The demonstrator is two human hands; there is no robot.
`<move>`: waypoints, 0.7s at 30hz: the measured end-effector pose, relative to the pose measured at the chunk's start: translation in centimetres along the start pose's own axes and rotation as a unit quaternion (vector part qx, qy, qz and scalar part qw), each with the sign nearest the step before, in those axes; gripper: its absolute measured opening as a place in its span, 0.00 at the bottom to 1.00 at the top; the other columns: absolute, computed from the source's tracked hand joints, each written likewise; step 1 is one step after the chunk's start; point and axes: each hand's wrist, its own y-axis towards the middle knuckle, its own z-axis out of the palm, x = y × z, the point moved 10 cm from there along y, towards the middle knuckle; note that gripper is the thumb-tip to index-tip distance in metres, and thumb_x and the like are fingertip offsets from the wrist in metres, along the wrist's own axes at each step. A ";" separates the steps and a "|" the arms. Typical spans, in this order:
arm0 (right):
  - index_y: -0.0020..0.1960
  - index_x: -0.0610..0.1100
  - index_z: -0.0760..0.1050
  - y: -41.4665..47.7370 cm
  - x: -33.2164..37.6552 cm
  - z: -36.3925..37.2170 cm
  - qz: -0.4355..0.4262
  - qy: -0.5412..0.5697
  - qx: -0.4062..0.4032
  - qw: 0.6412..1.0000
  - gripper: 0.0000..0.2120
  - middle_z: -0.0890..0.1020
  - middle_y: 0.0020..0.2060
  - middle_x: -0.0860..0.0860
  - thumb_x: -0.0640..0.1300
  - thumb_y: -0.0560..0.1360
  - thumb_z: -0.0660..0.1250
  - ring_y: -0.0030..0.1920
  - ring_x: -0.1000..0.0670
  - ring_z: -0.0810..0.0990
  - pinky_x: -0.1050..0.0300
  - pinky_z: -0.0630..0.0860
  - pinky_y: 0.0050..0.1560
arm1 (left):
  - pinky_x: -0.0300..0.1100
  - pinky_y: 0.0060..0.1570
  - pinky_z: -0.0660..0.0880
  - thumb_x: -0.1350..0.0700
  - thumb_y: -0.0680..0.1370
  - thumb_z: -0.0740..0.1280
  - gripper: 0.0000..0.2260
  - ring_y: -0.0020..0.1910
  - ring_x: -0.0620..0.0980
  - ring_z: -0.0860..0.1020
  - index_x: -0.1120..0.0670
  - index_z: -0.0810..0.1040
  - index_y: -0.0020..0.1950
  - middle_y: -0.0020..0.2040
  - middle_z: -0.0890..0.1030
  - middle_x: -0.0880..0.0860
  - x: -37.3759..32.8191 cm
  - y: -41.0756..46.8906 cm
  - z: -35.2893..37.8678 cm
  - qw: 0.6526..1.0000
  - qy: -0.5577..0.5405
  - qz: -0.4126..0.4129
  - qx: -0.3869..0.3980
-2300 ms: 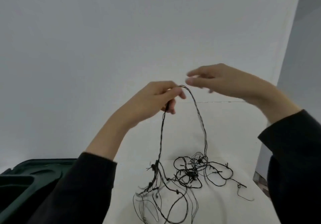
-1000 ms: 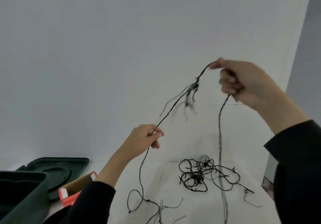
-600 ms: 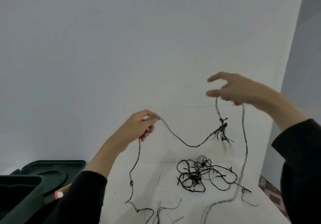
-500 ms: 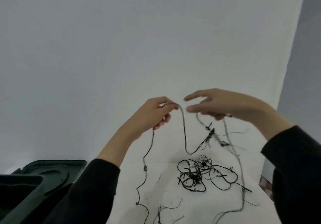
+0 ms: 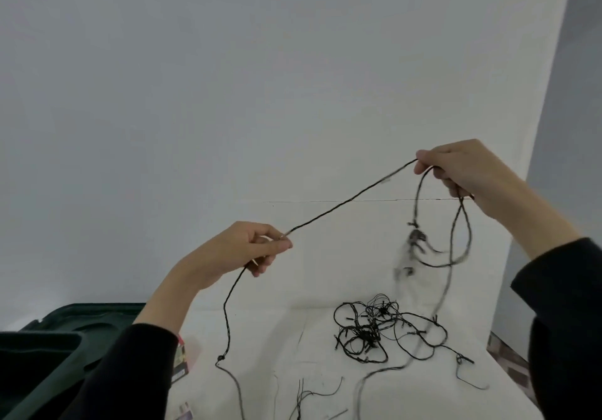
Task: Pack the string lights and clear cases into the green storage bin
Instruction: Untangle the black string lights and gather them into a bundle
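The thin black string lights ran taut from the pinching left hand toward two o'clock, into the right hand, seemingly clenched around gathered loops; the tangle lay on the white counter.

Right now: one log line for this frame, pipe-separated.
left hand pinching string lights | right hand gripping loops, higher | span taut between hands | tangle on table | green storage bin lower left | nothing packed visible

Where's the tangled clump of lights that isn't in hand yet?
In the head view, the tangled clump lies on the white table, lower right of centre, below the right hand.
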 end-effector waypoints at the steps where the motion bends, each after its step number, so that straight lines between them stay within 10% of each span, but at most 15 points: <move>1: 0.35 0.42 0.78 0.1 -0.1 -0.6 -0.003 -0.003 -0.023 1.000 0.13 0.66 0.26 0.50 0.46 0.77 0.64 0.26 0.51 0.61 0.60 0.59 0.28 | 0.35 0.29 0.70 0.53 0.75 0.68 0.08 0.26 0.45 0.70 0.56 0.81 0.50 0.30 0.75 0.49 0.2 -0.2 -0.2 1.000 0.018 -0.012 0.012; 5: 0.34 0.45 0.79 0.5 -1.0 -3.8 0.004 -0.047 -0.082 0.996 0.13 0.70 0.27 0.48 0.47 0.75 0.65 0.27 0.50 0.64 0.60 0.59 0.29 | 0.35 0.30 0.67 0.52 0.77 0.66 0.08 0.23 0.43 0.67 0.53 0.82 0.48 0.32 0.77 0.48 0.8 -1.0 -2.2 0.996 0.076 -0.035 0.006; 8: 0.38 0.46 0.81 -0.3 -1.6 -2.0 0.004 -0.260 0.043 0.965 0.14 0.75 0.32 0.47 0.53 0.76 0.65 0.32 0.48 0.70 0.59 0.64 0.31 | 0.33 0.27 0.65 0.52 0.78 0.63 0.10 0.24 0.43 0.67 0.53 0.83 0.49 0.32 0.76 0.49 -0.5 -1.6 -3.8 0.999 0.022 -0.003 -0.039; 13: 0.55 0.61 0.75 -2.8 0.0 2.7 -0.026 -0.392 0.101 0.914 0.29 0.71 0.46 0.55 0.76 0.63 0.55 0.57 0.48 0.74 0.48 0.69 0.62 | 0.34 0.26 0.64 0.51 0.80 0.61 0.11 0.25 0.45 0.67 0.54 0.81 0.50 0.31 0.75 0.49 -6.8 -0.7 -0.3 0.996 0.028 0.086 -0.013; 21: 0.43 0.49 0.81 -6.0 3.0 9.8 -0.106 -0.120 0.276 0.948 0.11 0.68 0.23 0.57 0.55 0.74 0.66 0.26 0.59 0.65 0.63 0.59 0.28 | 0.35 0.25 0.65 0.49 0.78 0.63 0.11 0.23 0.44 0.69 0.54 0.80 0.45 0.28 0.75 0.47 -10.4 1.2 3.2 0.987 0.103 0.120 -0.022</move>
